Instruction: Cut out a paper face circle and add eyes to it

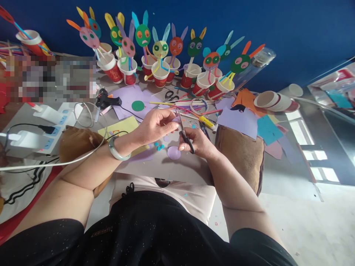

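The left hand [159, 126] pinches a small piece of purple paper [176, 119] between thumb and fingers, holding it at the blades of the black-handled metal scissors [185, 137]. The right hand [197, 142] is closed around the scissors' handles, with the blades pointing up and away from the person — whether they are biting into the paper is too small to tell. Both hands are above the grey worktop [166, 168], near each other. Just below the scissors, a round purple paper disc [173, 152] lies flat, with a few small teal paper dots [158, 146] to its left. Farther left, a green paper oval [138, 106] rests on a large purple paper sheet [126, 96], near a black glue gun [107, 99]. A yellow paper sheet [135, 129] lies partly beneath the left forearm. Along the back stand red-and-white paper cups [161, 75] holding colourful long-eared paper faces [160, 49] on bent stems.
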